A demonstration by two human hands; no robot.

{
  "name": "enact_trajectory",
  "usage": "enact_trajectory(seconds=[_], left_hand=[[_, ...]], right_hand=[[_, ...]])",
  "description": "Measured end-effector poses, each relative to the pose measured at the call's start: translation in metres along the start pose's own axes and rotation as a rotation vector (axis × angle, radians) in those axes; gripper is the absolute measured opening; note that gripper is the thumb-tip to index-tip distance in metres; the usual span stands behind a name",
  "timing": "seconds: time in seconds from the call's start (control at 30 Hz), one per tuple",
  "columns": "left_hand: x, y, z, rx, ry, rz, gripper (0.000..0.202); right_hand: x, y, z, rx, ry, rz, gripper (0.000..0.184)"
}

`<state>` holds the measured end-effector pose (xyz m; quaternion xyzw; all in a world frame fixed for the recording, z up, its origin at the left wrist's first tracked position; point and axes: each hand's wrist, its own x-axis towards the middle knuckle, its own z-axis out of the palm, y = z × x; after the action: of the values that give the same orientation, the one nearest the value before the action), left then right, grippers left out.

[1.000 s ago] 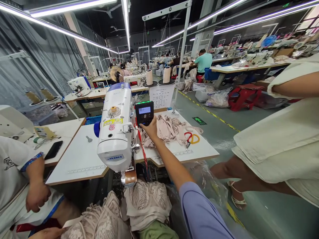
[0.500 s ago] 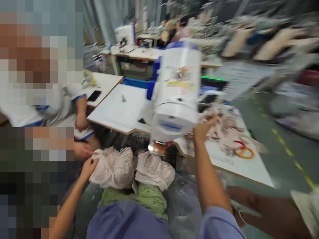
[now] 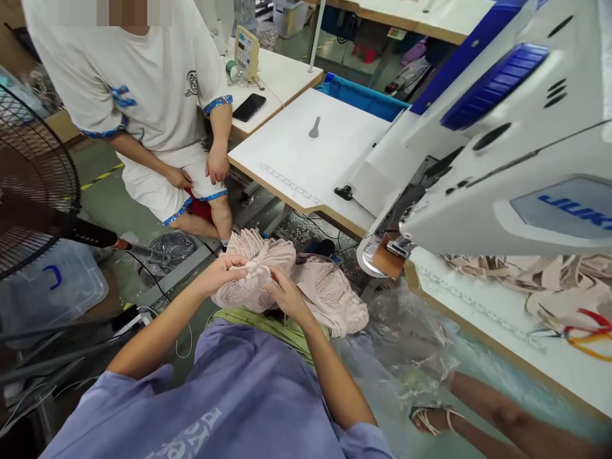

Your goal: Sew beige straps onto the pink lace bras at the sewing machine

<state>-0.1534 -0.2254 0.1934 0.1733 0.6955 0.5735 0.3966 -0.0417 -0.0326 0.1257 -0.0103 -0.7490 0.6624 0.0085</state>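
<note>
On my lap rests a bundle of pale pink, cup-shaped garment pieces [image 3: 282,252], stacked in many layers, with a patterned texture. A second pale pink bundle [image 3: 329,296] lies against it on the right. My left hand [image 3: 222,274] pinches the near edge of the first bundle, thumb and fingers closed on pale fabric. Close beside it, my right hand [image 3: 288,294] has its fingers closed on the same fabric from the right. What lies exactly between the fingertips is partly hidden. Green cloth [image 3: 253,322] shows beneath the bundles.
A white sewing machine [image 3: 502,172] overhangs the right. Its table [image 3: 306,153] carries a small grey tool [image 3: 314,127]. Beige strips [image 3: 549,280] and red-and-orange-handled scissors [image 3: 590,335] lie on the right table. A seated person [image 3: 157,95] is ahead left, near a fan [image 3: 33,178].
My right hand has come from the beige strips on the right table down to the bundle on my lap. My left hand has moved rightward along it. The view has swung left and down.
</note>
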Motion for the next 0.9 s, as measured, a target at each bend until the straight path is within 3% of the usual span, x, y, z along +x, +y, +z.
enact_trajectory(seconds=[0.17,0.27,0.37,0.5,0.63,0.73,0.8,0.9], left_hand=[[-0.021,0.018,0.026,0.029,-0.072,0.062,0.035],[-0.029,0.033,0.038,0.187,-0.138,0.126,0.029],[-0.03,0.048,0.055,0.368,-0.181,0.171,0.031],[-0.02,0.075,0.093,0.633,-0.131,0.234,0.027],[-0.006,0.128,0.144,0.843,-0.22,0.463,0.026],[-0.01,0.176,0.187,0.729,-0.452,0.607,0.035],[-0.017,0.201,0.212,0.58,-0.576,0.592,0.035],[-0.021,0.217,0.239,0.338,-0.632,0.519,0.03]], right_hand=[[0.012,-0.018,0.012,0.551,-0.112,0.166,0.081],[0.0,-0.028,0.005,0.859,0.006,0.291,0.073],[-0.015,-0.039,-0.011,0.944,0.172,0.323,0.068],[-0.041,-0.07,-0.048,0.787,0.265,0.199,0.052],[-0.085,-0.136,-0.105,0.342,0.538,0.063,0.045],[-0.129,-0.201,-0.147,0.109,0.673,0.032,0.044],[-0.152,-0.237,-0.17,0.107,0.659,0.008,0.046],[-0.166,-0.268,-0.192,0.149,0.594,-0.006,0.048]])
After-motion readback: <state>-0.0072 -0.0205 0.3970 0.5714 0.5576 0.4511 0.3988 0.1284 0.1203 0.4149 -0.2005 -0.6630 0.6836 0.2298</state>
